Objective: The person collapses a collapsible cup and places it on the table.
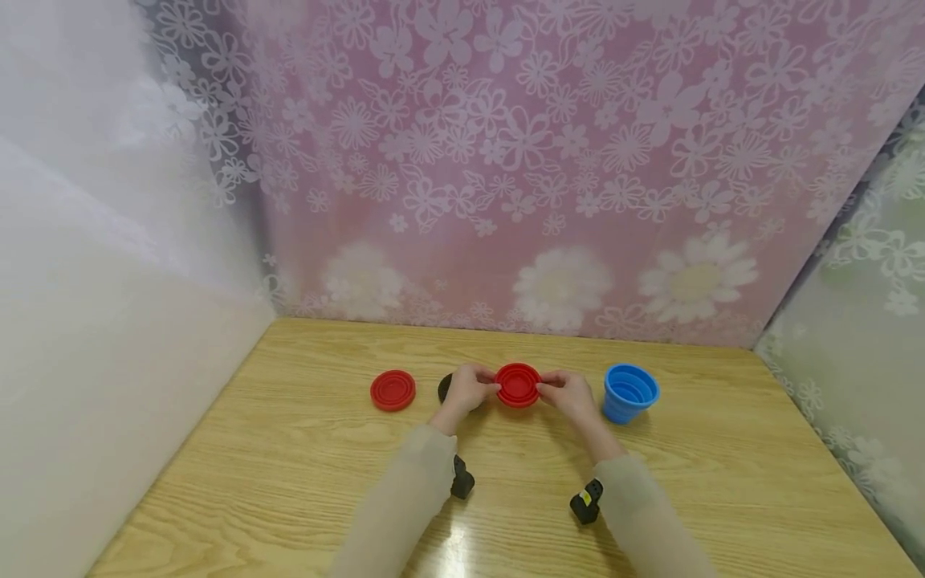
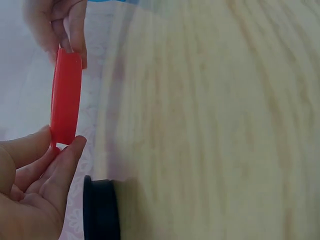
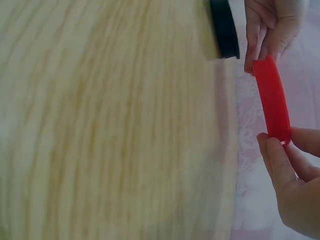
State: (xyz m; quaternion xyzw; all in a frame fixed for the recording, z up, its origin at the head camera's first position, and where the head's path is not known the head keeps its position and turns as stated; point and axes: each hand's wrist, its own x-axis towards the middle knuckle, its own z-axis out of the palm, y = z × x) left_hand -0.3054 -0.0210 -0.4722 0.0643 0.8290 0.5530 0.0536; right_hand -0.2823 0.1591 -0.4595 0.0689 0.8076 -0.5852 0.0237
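Both hands hold a red collapsible cup (image 1: 518, 386), folded flat into a ringed disc. My left hand (image 1: 469, 387) pinches its left rim between thumb and fingers, and my right hand (image 1: 569, 393) pinches the opposite side. In the left wrist view the red cup (image 2: 66, 97) appears edge-on as a short band, raised off the wood. The right wrist view has the red cup (image 3: 272, 99) the same way, one hand at each end. A black round, flat piece (image 1: 444, 388) lies by my left hand, which partly hides it.
A second red flattened cup (image 1: 393, 390) lies farther left on the wooden table (image 1: 303, 466). To the right stands a blue collapsible cup (image 1: 629, 393), extended and upright. A pink flowered curtain (image 1: 470, 185) closes off the back, with pale sheets at both sides.
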